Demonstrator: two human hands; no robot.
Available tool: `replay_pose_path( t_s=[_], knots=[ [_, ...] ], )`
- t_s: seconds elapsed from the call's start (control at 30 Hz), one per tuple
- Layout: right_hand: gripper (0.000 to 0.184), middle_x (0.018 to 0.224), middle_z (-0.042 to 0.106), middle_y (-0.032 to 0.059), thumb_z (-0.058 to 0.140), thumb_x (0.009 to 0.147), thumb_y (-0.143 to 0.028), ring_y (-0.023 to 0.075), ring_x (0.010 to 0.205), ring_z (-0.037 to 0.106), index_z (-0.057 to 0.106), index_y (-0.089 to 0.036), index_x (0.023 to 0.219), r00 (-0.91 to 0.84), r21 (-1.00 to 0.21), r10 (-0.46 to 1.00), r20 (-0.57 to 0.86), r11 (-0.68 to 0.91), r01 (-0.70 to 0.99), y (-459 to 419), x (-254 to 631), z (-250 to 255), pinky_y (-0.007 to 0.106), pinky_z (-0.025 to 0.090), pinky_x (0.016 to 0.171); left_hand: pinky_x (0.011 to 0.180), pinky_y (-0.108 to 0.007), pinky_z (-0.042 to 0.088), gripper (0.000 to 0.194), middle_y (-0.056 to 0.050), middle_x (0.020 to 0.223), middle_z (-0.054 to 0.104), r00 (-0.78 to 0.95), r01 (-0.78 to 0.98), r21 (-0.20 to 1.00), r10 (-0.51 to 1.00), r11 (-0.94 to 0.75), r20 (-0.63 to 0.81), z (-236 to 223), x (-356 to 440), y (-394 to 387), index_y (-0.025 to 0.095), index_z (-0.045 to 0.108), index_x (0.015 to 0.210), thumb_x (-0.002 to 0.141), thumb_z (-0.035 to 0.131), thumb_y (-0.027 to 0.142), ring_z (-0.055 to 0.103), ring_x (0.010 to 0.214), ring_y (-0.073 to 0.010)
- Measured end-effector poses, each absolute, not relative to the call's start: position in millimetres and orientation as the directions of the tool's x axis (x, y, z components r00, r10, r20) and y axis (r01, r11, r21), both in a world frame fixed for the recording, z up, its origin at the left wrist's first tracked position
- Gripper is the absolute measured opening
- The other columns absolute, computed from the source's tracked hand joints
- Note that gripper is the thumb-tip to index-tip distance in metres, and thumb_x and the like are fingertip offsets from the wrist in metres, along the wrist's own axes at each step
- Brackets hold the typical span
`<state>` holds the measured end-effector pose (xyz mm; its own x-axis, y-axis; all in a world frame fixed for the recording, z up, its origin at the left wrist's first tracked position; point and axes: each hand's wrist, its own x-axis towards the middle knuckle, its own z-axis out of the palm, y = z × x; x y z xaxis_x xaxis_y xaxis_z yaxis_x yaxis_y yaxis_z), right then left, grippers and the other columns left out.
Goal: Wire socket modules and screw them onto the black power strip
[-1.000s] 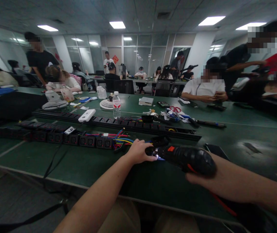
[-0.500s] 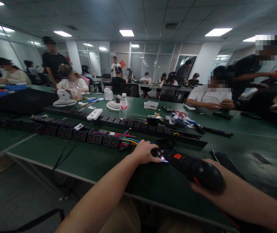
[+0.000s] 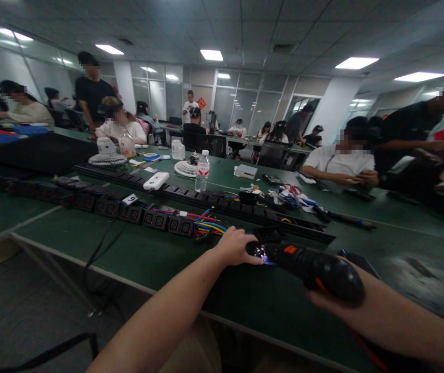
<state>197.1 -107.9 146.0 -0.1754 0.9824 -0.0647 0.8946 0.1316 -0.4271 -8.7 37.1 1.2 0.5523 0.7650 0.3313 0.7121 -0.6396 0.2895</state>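
My right hand (image 3: 325, 299) grips a black electric screwdriver (image 3: 311, 264) with a red label, its lit tip pointing left over the green table (image 3: 136, 259). My left hand (image 3: 235, 246) is closed around something small at the tool's tip, right by a black socket part (image 3: 268, 234); I cannot make out what the fingers hold. A bundle of coloured wires (image 3: 208, 225) runs from the end of a black socket strip (image 3: 128, 210) to just left of my left hand.
A second long black power strip (image 3: 214, 199) lies behind, with a white box (image 3: 155, 181), a water bottle (image 3: 202, 177), small fans and scissors (image 3: 291, 188) around it. A dark phone (image 3: 356, 261) lies right of the tool. People sit and stand at tables all around.
The view has swung left and slightly up. Both hands and the screwdriver keep the same hold and stay together at the wire end.
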Motion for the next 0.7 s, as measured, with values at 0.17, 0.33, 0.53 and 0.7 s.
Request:
replay_pose_path(
  t_s=[0.17, 0.33, 0.53, 0.7],
  knots=[
    [0.035, 0.091, 0.069, 0.0087, 0.057, 0.067, -0.047, 0.0303, 0.086, 0.065, 0.059, -0.02, 0.09, -0.152, -0.447, 0.988, 0.043, 0.155, 0.881, -112, 191, 146, 0.046, 0.048, 0.082, 0.087, -0.037, 0.04, 0.068, -0.007, 0.094, 0.064, 0.547, 0.713, 0.29, 0.765, -0.639, 0.339, 1, -9, 37, 0.029, 0.065, 0.115, 0.068, 0.06, 0.077, 0.06, 0.092, -0.0261],
    [0.03, 0.085, 0.069, 0.0081, 0.057, 0.066, -0.045, 0.0289, 0.081, 0.064, 0.059, -0.021, 0.083, -0.127, -0.48, 0.988, 0.09, 0.155, 0.864, -120, 183, 149, 0.046, 0.048, 0.078, 0.088, -0.037, 0.04, 0.067, -0.006, 0.095, 0.064, 0.537, 0.719, 0.3, 0.775, -0.627, 0.333, 4, -8, 34, 0.028, 0.066, 0.114, 0.067, 0.061, 0.076, 0.06, 0.092, -0.0257],
    [0.026, 0.082, 0.068, 0.0075, 0.055, 0.067, -0.043, 0.0265, 0.076, 0.063, 0.059, -0.021, 0.08, -0.15, -0.465, 0.986, 0.074, 0.167, 0.87, -120, 184, 150, 0.044, 0.047, 0.075, 0.09, -0.038, 0.04, 0.068, -0.006, 0.097, 0.064, 0.529, 0.722, 0.307, 0.781, -0.62, 0.332, 2, -8, 35, 0.028, 0.065, 0.115, 0.067, 0.061, 0.077, 0.06, 0.093, -0.026],
    [0.032, 0.089, 0.068, 0.0097, 0.057, 0.069, -0.045, 0.0287, 0.084, 0.063, 0.058, -0.019, 0.088, -0.142, -0.468, 0.986, 0.085, 0.165, 0.868, -117, 192, 142, 0.048, 0.046, 0.083, 0.09, -0.039, 0.04, 0.07, -0.006, 0.095, 0.063, 0.531, 0.718, 0.317, 0.782, -0.62, 0.326, 0, -8, 37, 0.029, 0.065, 0.116, 0.066, 0.059, 0.078, 0.06, 0.093, -0.0263]
  ],
)
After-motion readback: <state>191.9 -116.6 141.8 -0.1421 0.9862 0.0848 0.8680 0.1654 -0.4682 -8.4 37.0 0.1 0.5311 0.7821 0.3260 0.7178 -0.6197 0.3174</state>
